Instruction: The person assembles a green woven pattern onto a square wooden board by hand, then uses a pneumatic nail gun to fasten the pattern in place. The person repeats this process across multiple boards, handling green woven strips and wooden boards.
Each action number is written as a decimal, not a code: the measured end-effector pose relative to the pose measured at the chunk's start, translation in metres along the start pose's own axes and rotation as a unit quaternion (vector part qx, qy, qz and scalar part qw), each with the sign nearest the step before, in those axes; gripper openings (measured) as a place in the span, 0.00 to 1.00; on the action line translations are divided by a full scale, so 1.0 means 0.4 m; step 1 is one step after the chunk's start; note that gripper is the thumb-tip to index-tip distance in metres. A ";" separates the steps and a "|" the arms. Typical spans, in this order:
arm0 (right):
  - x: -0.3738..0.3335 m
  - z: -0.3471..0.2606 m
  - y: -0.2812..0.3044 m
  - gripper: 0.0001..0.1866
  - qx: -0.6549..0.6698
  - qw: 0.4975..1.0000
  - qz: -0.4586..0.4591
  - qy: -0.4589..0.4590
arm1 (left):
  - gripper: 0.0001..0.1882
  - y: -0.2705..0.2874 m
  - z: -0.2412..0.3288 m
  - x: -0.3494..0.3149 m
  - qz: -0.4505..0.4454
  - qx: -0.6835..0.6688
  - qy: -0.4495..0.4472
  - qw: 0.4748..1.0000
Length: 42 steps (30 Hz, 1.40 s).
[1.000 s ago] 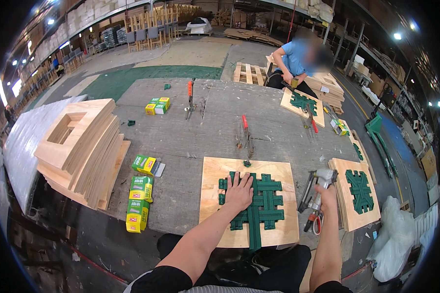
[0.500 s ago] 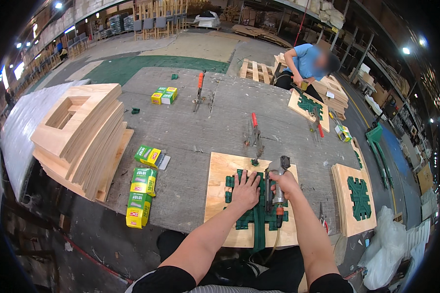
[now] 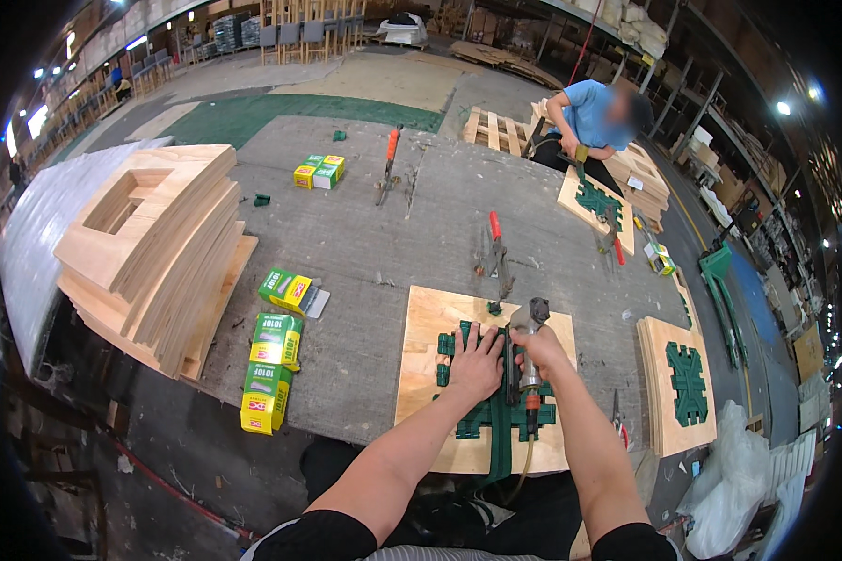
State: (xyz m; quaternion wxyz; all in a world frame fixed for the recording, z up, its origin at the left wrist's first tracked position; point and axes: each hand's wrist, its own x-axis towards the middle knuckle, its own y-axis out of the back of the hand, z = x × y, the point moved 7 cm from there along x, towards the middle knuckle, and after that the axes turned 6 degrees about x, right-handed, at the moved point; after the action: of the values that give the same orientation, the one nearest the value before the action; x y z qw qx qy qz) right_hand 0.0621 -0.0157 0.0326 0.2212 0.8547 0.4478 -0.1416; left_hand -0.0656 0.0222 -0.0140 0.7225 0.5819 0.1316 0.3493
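On the worktop (image 3: 365,252), the left hand (image 3: 477,360) presses flat, fingers spread, on the green webbing (image 3: 496,411) across the plywood board (image 3: 430,374). At three o'clock beside it, the right hand (image 3: 538,351) grips a staple gun (image 3: 530,365).

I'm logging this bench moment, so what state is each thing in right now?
Left hand: flat on the green strap piece.
Right hand: gripping the staple gun, upright on the strap.
Plywood board: lying flat under the strap.
Stapled board: set aside at right.
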 end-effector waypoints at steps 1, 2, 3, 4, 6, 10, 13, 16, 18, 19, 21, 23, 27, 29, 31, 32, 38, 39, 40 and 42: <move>0.001 -0.001 -0.005 0.11 0.001 1.000 -0.006 0.003 | 0.30 0.001 0.000 0.001 0.005 0.004 -0.001 1.000; 0.005 0.002 -0.004 0.10 0.002 1.000 -0.010 0.006 | 0.30 0.002 0.003 0.001 0.011 0.007 -0.004 1.000; 0.008 0.007 -0.004 0.09 0.003 1.000 -0.015 0.009 | 0.30 0.003 0.006 0.000 0.017 0.009 -0.007 1.000; 0.010 0.013 -0.002 0.08 0.003 1.000 -0.014 0.008 | 0.30 0.001 0.009 -0.002 0.015 0.009 -0.007 1.000; 0.014 0.008 -0.005 0.08 0.002 1.000 -0.017 0.012 | 0.29 0.002 0.005 0.001 0.016 0.010 -0.006 1.000; 0.011 -0.004 -0.011 0.08 -0.015 1.000 -0.013 0.013 | 0.28 0.010 -0.003 0.001 0.044 -0.005 0.000 0.999; 0.005 0.006 -0.015 0.09 -0.010 1.000 -0.017 0.018 | 0.26 0.006 -0.003 -0.008 0.052 -0.026 0.003 0.998; 0.009 -0.006 -0.028 0.10 0.003 0.999 -0.028 0.032 | 0.24 0.019 -0.012 -0.004 0.077 -0.048 0.011 0.996; 0.011 0.006 -0.019 0.10 0.004 1.000 -0.024 0.014 | 0.23 0.023 -0.008 -0.008 0.087 -0.069 0.013 0.994; 0.012 0.009 -0.017 0.10 -0.001 1.000 -0.027 0.014 | 0.23 0.024 -0.007 -0.010 0.088 -0.076 0.014 0.993; 0.015 0.005 -0.018 0.10 -0.013 0.999 -0.034 0.018 | 0.22 0.029 -0.009 -0.008 0.096 -0.088 0.016 0.991; 0.011 0.002 -0.028 0.10 -0.009 0.999 -0.039 0.019 | 0.21 0.032 -0.015 -0.011 0.105 -0.097 0.019 0.990; 0.010 -0.015 -0.050 0.10 -0.010 0.998 -0.056 0.029 | 0.19 0.034 -0.025 -0.008 0.112 -0.108 0.025 0.988; 0.014 -0.010 -0.046 0.10 -0.014 0.998 -0.051 0.020 | 0.19 0.033 -0.023 -0.010 0.113 -0.112 0.025 0.987; 0.014 -0.002 -0.034 0.10 -0.020 0.999 -0.046 0.013 | 0.18 0.031 -0.015 -0.012 0.111 -0.117 0.026 0.987; 0.014 -0.005 -0.036 0.09 -0.024 0.998 -0.048 0.012 | 0.18 0.032 -0.019 -0.009 0.109 -0.116 0.027 0.987; -0.012 -0.010 -0.050 0.10 -0.018 0.998 -0.063 0.009 | 0.18 0.031 -0.032 -0.010 0.121 -0.115 0.030 0.985; -0.012 -0.009 -0.045 0.10 -0.019 0.998 -0.058 0.012 | 0.18 0.031 -0.030 -0.008 0.123 -0.114 0.029 0.985; -0.010 -0.010 -0.048 0.10 -0.018 0.998 -0.063 0.019 | 0.18 0.030 -0.030 -0.006 0.121 -0.117 0.031 0.985; -0.003 -0.007 -0.043 0.10 -0.015 0.997 -0.066 0.032 | 0.18 0.029 -0.023 -0.002 0.117 -0.128 0.031 0.984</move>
State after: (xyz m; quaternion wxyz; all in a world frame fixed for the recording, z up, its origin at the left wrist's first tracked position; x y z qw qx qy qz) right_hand 0.0476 -0.0065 0.0311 0.2099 0.8239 0.5122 -0.1220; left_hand -0.0757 0.0294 -0.0061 0.7408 0.4852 0.0395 0.4629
